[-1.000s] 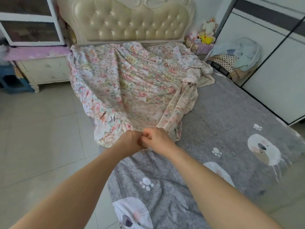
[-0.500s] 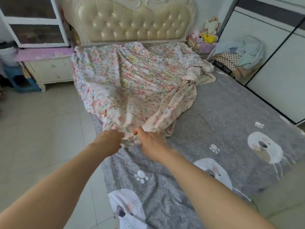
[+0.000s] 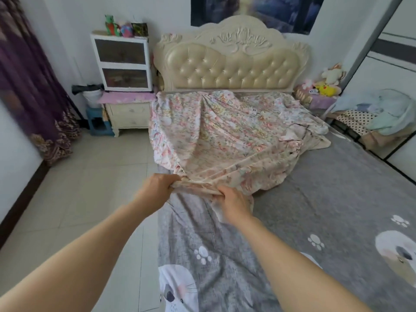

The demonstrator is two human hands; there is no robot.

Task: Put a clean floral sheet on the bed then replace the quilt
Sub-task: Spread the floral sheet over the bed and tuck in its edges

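A pink floral sheet (image 3: 225,136) lies crumpled over the head half of the bed (image 3: 337,199), below the padded cream headboard (image 3: 229,66). The lower half of the bed shows a grey cover with animal faces and paw prints. My left hand (image 3: 157,188) grips the sheet's near edge at the bed's left side. My right hand (image 3: 234,203) grips the same bunched edge a little to the right. The fabric is pulled taut between both hands. The sheet's far right part is heaped in folds.
A cream nightstand (image 3: 128,115) with a white cabinet (image 3: 122,61) on it stands left of the headboard. Purple curtains (image 3: 29,86) hang at far left. Soft toys (image 3: 324,86) and a laundry pile (image 3: 382,115) sit right, beside wardrobe doors (image 3: 396,70). Tiled floor (image 3: 78,188) lies left.
My hands have moved apart along the sheet's edge, stretching it between them. My view has risen and pulled back, showing the whole headboard and the left wall.
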